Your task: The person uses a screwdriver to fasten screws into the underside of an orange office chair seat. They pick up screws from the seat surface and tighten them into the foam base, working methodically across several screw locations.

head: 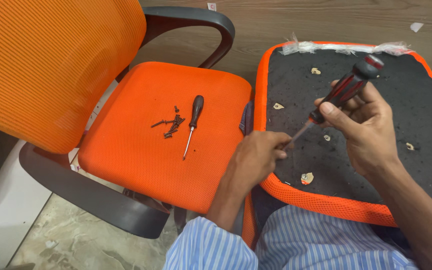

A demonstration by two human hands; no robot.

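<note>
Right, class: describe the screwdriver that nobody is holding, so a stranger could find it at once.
Start at the orange mesh office chair and look at its seat cushion. Near the cushion's middle lies a slim screwdriver with a plain dark handle, just right of a small heap of dark screws. Unlike the red-and-black screwdriver, no hand grips it.

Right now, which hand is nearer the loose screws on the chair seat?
Left. The left hand is at the upturned cushion's near edge, right of the screws. The right hand holds the red-black screwdriver farther right, over the cushion.
</note>
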